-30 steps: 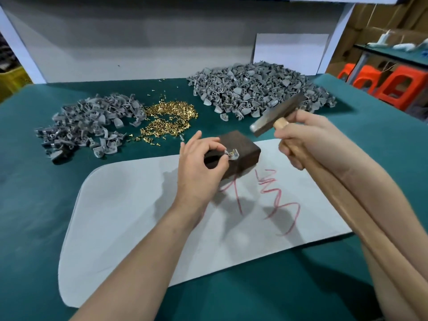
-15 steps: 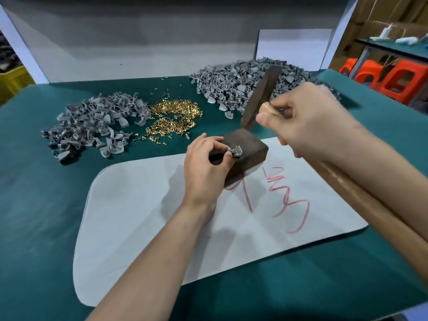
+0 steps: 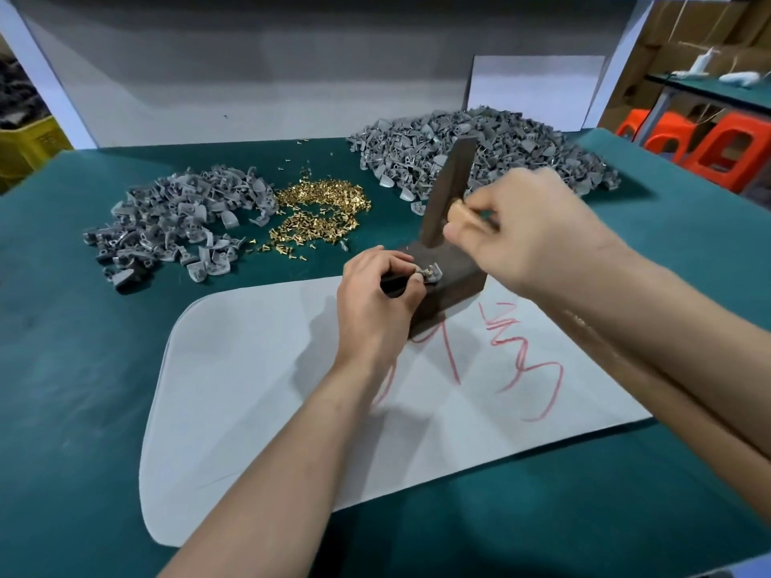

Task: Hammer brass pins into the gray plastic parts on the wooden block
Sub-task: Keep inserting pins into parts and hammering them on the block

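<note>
Brass-wise, can barely make out the one pin (image 3: 420,275): just a glint against the gray plastic part (image 3: 433,271), pinched between left hand (image 3: 375,304) fingertips on top of the wooden block (image 3: 452,281), centre of frame. Can't see the block's left end, buried under that hand. Right hand (image 3: 532,237) clamped round the hammer (image 3: 448,189) just below its head, blurry, hiding most of the handle. Head standing nearly upright over the block's far edge, can't tell whether touching, and blocking a bit of the big gray pile (image 3: 500,148) upper right. Upper left on the green bench (image 3: 75,369): smaller gray pile (image 3: 179,227) and loose brass pins (image 3: 321,210). White sheet (image 3: 258,369) under the block, red scribble (image 3: 525,365) partly covered by the right forearm. Orange stools (image 3: 726,156) cut off at far right.
</note>
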Tool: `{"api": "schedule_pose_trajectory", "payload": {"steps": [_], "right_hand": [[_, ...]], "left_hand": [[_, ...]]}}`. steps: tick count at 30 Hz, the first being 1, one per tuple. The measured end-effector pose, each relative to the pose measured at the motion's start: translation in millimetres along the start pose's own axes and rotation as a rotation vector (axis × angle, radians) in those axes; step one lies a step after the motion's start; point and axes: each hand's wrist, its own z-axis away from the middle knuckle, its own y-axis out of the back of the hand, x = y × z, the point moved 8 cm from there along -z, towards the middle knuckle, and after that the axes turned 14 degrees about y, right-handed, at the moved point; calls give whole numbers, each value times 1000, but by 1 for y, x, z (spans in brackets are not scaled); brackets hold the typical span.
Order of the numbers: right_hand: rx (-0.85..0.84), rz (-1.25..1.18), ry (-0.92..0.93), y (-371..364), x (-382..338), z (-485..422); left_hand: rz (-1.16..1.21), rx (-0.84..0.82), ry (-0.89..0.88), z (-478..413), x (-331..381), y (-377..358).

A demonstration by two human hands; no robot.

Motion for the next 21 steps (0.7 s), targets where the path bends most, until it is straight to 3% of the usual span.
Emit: {"api": "schedule_pose_trajectory", "payload": {"steps": [3, 6, 10, 13, 16, 19, 21], "right_hand": [[-73, 1, -5, -7, -3, 1], [13, -5, 21, 2, -2, -2], [-65, 1, 2, -4, -2, 0], [13, 3, 0, 6, -1, -2], [-72, -2, -29, -3, -1, 1], [-9, 8, -28, 2, 2, 1], [-59, 13, -28, -1, 0, 0]], "left_hand": [[32, 14, -26, 2, 3, 3], [11, 14, -22, 1, 1, 2], [57, 20, -32, 1, 0, 3], [32, 10, -18, -1, -2, 1], [92, 27, -18, 1, -2, 2], [69, 12, -7, 1, -2, 1], [94, 14, -10, 1, -3, 2]]}}
